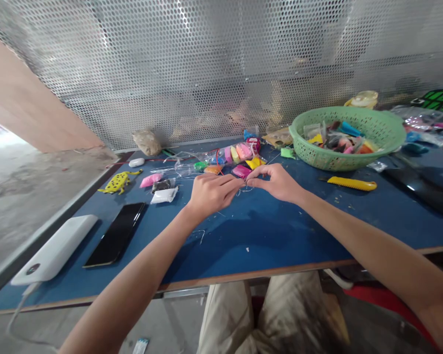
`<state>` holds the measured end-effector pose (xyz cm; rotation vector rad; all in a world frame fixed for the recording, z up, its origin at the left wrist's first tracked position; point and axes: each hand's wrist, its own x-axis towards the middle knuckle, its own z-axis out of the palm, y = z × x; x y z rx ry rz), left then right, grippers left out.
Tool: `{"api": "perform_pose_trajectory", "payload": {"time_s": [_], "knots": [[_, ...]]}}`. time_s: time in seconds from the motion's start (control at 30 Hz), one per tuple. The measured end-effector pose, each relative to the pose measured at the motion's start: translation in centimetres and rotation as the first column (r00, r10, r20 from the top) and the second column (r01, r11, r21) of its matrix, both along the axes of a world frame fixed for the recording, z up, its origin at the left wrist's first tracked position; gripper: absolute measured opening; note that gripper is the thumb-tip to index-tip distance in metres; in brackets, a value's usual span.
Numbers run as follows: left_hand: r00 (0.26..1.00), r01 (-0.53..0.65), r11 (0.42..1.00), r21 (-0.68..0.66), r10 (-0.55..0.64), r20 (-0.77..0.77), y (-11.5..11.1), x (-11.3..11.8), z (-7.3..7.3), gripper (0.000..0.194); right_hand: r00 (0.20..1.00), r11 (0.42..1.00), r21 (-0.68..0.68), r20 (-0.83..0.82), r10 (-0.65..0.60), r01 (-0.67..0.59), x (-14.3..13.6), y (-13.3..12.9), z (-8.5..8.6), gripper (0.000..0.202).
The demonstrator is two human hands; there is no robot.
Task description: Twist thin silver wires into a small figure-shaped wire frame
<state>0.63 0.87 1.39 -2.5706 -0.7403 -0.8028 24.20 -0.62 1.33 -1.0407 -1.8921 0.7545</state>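
Observation:
Over the middle of the blue table, the fingertips of my left hand (212,191) and my right hand (276,182) meet in a pinch. What lies between them is too small to make out. A thin pale thread (248,189) shows just below the fingertips. Right behind them lies a magenta clay packet (240,171), with yellow (256,162), orange (214,169) and green (200,165) packets around it. Left of my left hand are pink (151,180), black (162,185) and white (164,195) packets.
A green basket (349,160) of mixed packets stands at the back right, with a yellow cutter knife (352,184) in front. On the left are a yellow spotted toy (118,182), a phone (116,235) and a white power bank (57,250). Perforated metal (206,73) rises behind.

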Motion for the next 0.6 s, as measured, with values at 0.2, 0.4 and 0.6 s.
{"api": "perform_pose_trajectory", "payload": {"time_s": [0.2, 0.4, 0.6], "knots": [[0.99, -0.05, 0.984, -0.171, 0.071, 0.118, -0.7, 1.1, 0.0, 0.021, 0.999, 0.992, 0.122, 0.025, -0.026, 0.022, 0.2, 0.3, -0.6, 0.012], [0.975, 0.055, 0.811, -0.582, 0.081, 0.206, -0.5, 1.6, 0.7, 0.027, 0.97, 0.96, 0.273, 0.21, -0.125, 0.065, 0.3, 0.1, -0.6, 0.014], [0.993, 0.115, 0.691, -0.714, -0.073, 0.089, 0.0, 0.9, 1.7, 0.03, 0.931, 0.937, 0.349, 0.334, -0.146, 0.021, 0.3, -0.2, -0.6, 0.014]]}}
